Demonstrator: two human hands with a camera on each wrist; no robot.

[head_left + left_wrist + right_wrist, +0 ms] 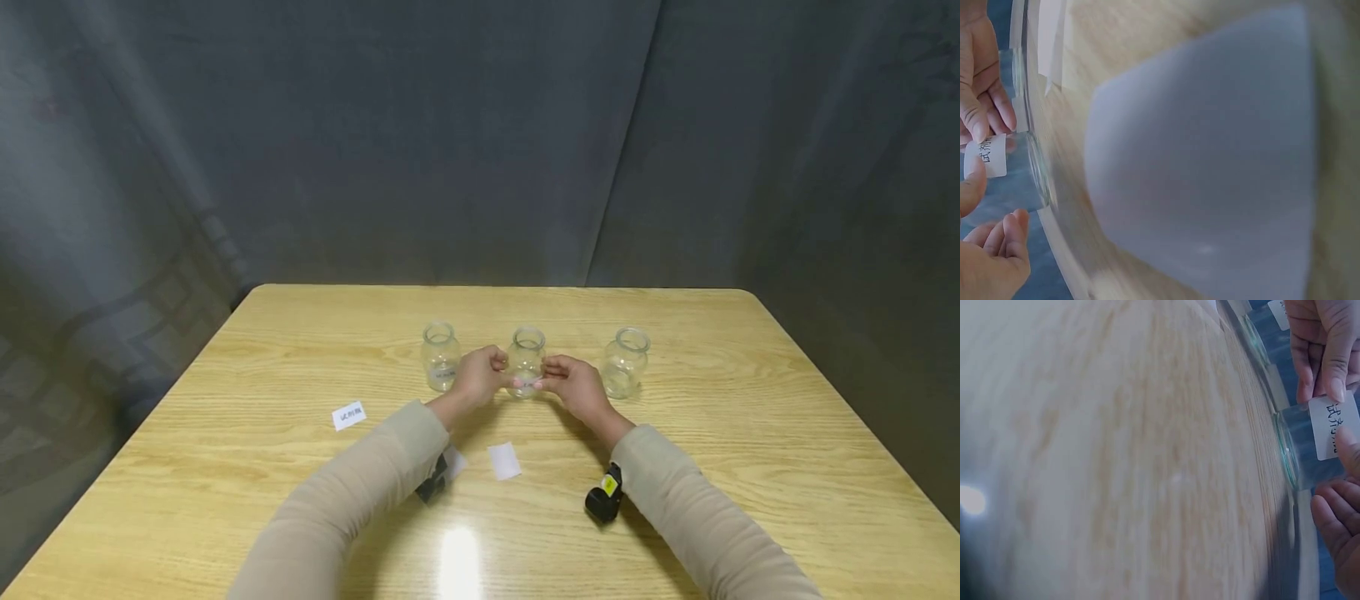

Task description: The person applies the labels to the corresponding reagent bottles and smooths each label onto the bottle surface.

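The middle glass jar (527, 353) stands upright between both hands. A white paper label (1329, 428) with handwritten dark characters lies against its front. My left hand (480, 377) is at the jar's left side, thumb on the label and other fingers curled beside the glass. From the opposite side my right hand (576, 386) mirrors it, its thumb pressing the label's other end. Between them the hands hold the jar and label. In the left wrist view, pink fingertips of the right hand show through the glass.
Left of the hands stands a glass jar (439, 358) bearing a label; on the right is a plain glass jar (625, 363). A written label (349, 415) and a blank white paper piece (504, 461) lie on the wooden table (262, 500). Another pale sheet (1204, 150) fills the left wrist view.
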